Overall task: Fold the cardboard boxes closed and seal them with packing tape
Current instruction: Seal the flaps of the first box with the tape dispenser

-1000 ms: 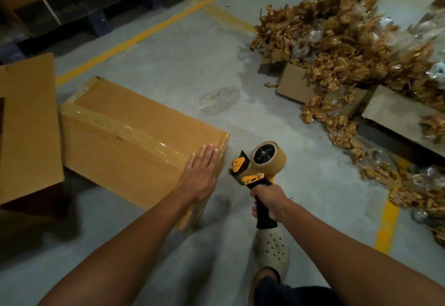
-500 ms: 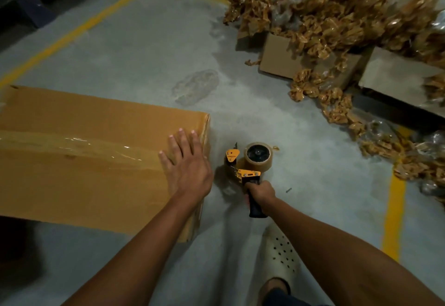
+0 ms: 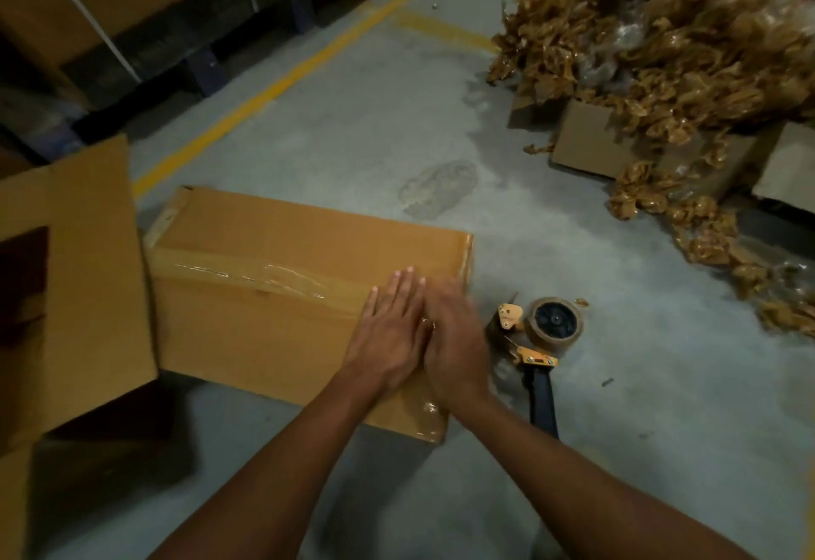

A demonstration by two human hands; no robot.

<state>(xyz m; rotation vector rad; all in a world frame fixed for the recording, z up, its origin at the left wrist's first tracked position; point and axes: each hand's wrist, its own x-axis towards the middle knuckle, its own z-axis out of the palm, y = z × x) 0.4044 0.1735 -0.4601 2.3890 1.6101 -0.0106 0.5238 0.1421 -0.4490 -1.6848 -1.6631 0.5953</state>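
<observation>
Both hands are flat on the box! The left hand (image 3: 388,330) lies palm down with its fingers straight and close together, pressing on the top of the sealed cardboard box (image 3: 273,330) near its right end. The right hand (image 3: 454,339) sits just beside it, touching along the edge; it is blurred, but the fingers look stretched out flat, gripping nothing. A glossy strip of packing tape (image 3: 264,279) runs along the box top from the left end to under the fingers. The box rests on the concrete floor (image 3: 375,127) in the middle of the scene. Just right of it, the tape dispenser (image 3: 536,339) lies on the floor, roll far, black handle near. On the left stands an open box (image 3: 84,277), touching the sealed one. Far right, a heap of crumpled brown wrapping (image 3: 670,43) spills over more cartons (image 3: 586,140), and a yellow floor line (image 3: 282,83) runs to the far side.
</observation>
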